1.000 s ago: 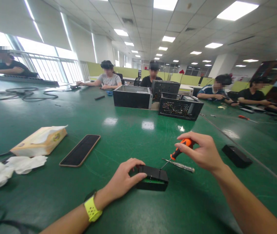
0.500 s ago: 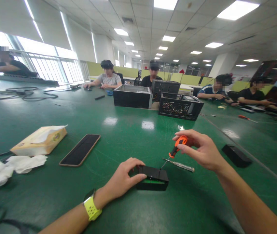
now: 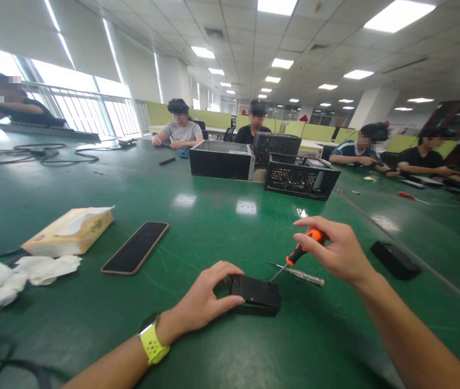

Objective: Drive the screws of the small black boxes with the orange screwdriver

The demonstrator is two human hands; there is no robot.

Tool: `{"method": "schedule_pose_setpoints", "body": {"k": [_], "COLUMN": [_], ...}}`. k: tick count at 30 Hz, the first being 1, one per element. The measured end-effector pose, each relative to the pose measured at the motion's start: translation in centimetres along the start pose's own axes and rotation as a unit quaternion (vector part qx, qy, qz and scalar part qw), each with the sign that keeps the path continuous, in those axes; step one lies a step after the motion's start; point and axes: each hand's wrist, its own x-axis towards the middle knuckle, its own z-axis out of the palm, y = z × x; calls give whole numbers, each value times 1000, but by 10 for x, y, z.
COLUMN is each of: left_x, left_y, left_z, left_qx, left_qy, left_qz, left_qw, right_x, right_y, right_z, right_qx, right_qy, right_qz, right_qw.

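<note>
On the green table lies a small black plastic box (image 3: 256,292), its top piece sitting slightly tilted with a thin gap along the front edge. My left hand (image 3: 209,294), wearing a yellow-strapped watch, grips the box's left end between thumb and fingers. An orange-and-black screwdriver (image 3: 302,249) is held in my right hand (image 3: 335,248), its handle lying against the palm while the thumb and index finger stick out. The tip meets the box's far right edge; how deep it sits cannot be made out. Just behind the shaft lies a slim clear-handled screwdriver (image 3: 305,276).
A phone (image 3: 136,247), a tissue pack (image 3: 70,231) and crumpled tissues (image 3: 43,268) lie to the left. Another black box (image 3: 395,259) is at right. Open computer cases (image 3: 221,161) stand farther back. Several people sit around the table; cables (image 3: 39,154) run along the far left.
The screwdriver leans lower to the right, with the right hand shifted slightly right. The box's top piece has come down, and the green board seen inside before is now covered.
</note>
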Motion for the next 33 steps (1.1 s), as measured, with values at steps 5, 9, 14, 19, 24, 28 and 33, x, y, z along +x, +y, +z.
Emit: {"method": "schedule_pose_setpoints", "body": {"k": [5, 9, 14, 19, 24, 28, 33], "left_x": [0, 0, 1, 1, 1, 0, 0], "left_y": [0, -2, -5, -4, -3, -5, -5], "left_z": [0, 1, 2, 2, 2, 2, 2], "left_qx": [1, 14, 27, 29, 28, 28, 28], "left_qy": [-4, 3, 10, 10, 5, 3, 3], "left_qz": [0, -2, -7, -3, -5, -6, -3], "left_qw": [1000, 1000, 1000, 1000, 1000, 1000, 1000], "right_x": [0, 0, -1, -2, -5, -7, -6], "right_y": [2, 2, 0, -8, -18, -22, -22], "right_z": [-2, -3, -3, -6, -6, -2, 6], "right_qx": [72, 26, -6, 56, 75, 94, 98], "right_qy": [-24, -15, -14, -12, 25, 37, 25], "right_qz": [49, 29, 8, 10, -5, -6, -1], "right_qw": [996, 999, 1000, 998, 997, 995, 995]}}
